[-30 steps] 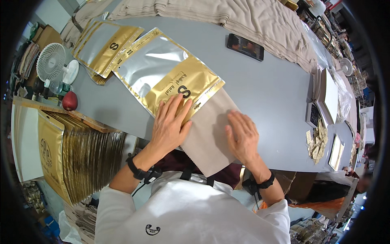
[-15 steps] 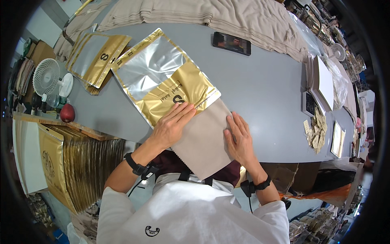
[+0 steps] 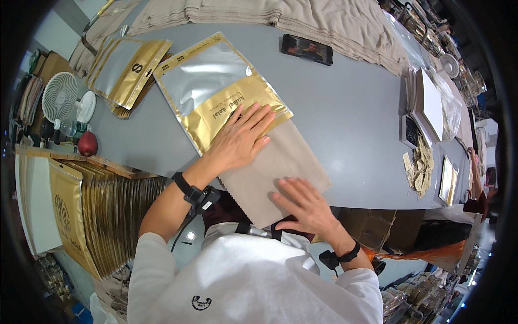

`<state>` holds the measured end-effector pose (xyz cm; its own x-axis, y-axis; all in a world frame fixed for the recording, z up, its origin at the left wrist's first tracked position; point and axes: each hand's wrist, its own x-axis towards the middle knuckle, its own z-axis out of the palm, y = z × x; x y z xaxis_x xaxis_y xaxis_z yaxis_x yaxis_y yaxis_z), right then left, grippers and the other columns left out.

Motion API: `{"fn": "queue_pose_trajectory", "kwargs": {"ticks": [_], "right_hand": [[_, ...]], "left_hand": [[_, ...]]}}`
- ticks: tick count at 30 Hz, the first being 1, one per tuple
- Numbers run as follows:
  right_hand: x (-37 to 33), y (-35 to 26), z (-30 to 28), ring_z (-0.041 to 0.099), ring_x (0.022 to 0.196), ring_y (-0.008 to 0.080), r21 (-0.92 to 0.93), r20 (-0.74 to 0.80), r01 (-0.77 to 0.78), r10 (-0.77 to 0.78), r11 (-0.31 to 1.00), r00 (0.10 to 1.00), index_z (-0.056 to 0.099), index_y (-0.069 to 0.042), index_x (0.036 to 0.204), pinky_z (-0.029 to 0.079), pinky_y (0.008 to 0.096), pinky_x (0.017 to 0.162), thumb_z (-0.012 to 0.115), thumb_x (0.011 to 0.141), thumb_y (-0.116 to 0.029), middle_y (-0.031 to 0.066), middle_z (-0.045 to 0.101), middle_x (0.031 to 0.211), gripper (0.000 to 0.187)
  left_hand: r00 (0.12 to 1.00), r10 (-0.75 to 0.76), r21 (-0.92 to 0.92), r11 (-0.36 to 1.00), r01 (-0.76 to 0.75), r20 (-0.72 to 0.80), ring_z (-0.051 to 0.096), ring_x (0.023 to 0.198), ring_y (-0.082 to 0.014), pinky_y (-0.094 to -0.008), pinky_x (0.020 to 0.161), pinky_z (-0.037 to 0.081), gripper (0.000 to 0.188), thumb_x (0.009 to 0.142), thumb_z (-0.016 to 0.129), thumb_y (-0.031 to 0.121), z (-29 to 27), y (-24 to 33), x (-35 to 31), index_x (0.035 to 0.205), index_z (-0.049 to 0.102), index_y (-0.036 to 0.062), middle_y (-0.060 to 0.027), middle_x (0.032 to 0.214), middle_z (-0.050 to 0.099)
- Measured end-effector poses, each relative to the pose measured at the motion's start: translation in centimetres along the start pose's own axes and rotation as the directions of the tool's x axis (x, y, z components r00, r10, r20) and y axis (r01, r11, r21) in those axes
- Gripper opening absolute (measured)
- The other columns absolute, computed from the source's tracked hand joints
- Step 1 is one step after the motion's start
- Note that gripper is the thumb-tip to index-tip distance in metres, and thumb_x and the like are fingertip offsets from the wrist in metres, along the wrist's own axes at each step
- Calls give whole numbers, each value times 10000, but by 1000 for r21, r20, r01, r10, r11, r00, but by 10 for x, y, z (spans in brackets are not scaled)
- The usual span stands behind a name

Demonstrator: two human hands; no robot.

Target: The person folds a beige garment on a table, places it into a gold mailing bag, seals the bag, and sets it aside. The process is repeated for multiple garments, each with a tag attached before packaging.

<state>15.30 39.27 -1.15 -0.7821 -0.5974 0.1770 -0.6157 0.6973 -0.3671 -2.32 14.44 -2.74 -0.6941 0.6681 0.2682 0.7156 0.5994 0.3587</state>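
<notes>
A gold and silver plastic pouch (image 3: 208, 81) lies slanted on the grey table. A folded beige cloth (image 3: 286, 156) with a zigzag-cut edge reaches out of the pouch's near end and overhangs the table edge towards me. My left hand (image 3: 243, 135) rests flat across the gold part of the pouch and the start of the cloth, fingers stretched out. Over the cloth's near right part is my right hand (image 3: 306, 205), fingers spread and slightly blurred; whether it touches the cloth I cannot tell.
More gold pouches (image 3: 127, 73) are stacked at the left, by a white fan (image 3: 60, 97) and a red fruit (image 3: 88, 143). Beige fabric (image 3: 334, 27) covers the far side, with a phone (image 3: 306, 49) before it. Tags (image 3: 420, 170) and white boards (image 3: 429, 110) lie right. A pouch row (image 3: 116, 210) stands lower left.
My left hand has slid up and right over the pouch. The right hand has left the cloth's right edge and moved nearer to me, its fingers spreading. Pouch and cloth have shifted slightly.
</notes>
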Motion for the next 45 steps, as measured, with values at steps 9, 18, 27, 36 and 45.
{"fn": "queue_pose_trajectory", "kwargs": {"ticks": [9,18,27,36,45], "right_hand": [[5,-1,18,601,1353,333,130,-177,-54,76,990,981,643,-33,1382,479,481,1154,707,779,51,178,591,1490,612],[47,-18,-2,682,1231,337,-46,-271,130,-137,990,953,680,-140,1377,556,475,1067,698,829,-11,185,653,1386,563],[72,-5,-12,637,1280,392,-73,-236,28,-45,997,971,654,-107,1404,525,519,1102,654,702,117,203,632,1398,737],[97,2,-17,647,1256,390,-66,-241,-2,-14,998,970,640,-104,1402,513,531,1106,655,760,86,224,634,1375,670],[170,37,23,668,1081,400,13,-192,-134,134,991,972,627,-74,1348,560,497,951,618,758,97,203,676,1122,615]], "left_hand": [[607,-374,-356,921,157,-701,622,913,-306,-384,799,519,140,931,604,-92,-11,32,-114,972,678,20,-146,1034,642],[934,-313,-312,917,249,-173,587,1242,-343,-513,1043,414,434,893,722,321,11,47,-112,1263,706,95,-113,1337,669],[923,-340,-380,889,253,-182,722,1045,-319,-459,914,571,374,936,691,281,-11,15,-62,1227,709,48,-121,1161,757],[899,-415,-497,815,298,-141,754,1037,-276,-381,862,613,358,951,679,326,-3,-16,-41,1226,731,104,-82,1198,768],[941,-259,-23,965,260,-218,738,807,-369,-511,649,588,170,920,657,192,18,29,-51,1018,717,67,-165,961,744]]}}
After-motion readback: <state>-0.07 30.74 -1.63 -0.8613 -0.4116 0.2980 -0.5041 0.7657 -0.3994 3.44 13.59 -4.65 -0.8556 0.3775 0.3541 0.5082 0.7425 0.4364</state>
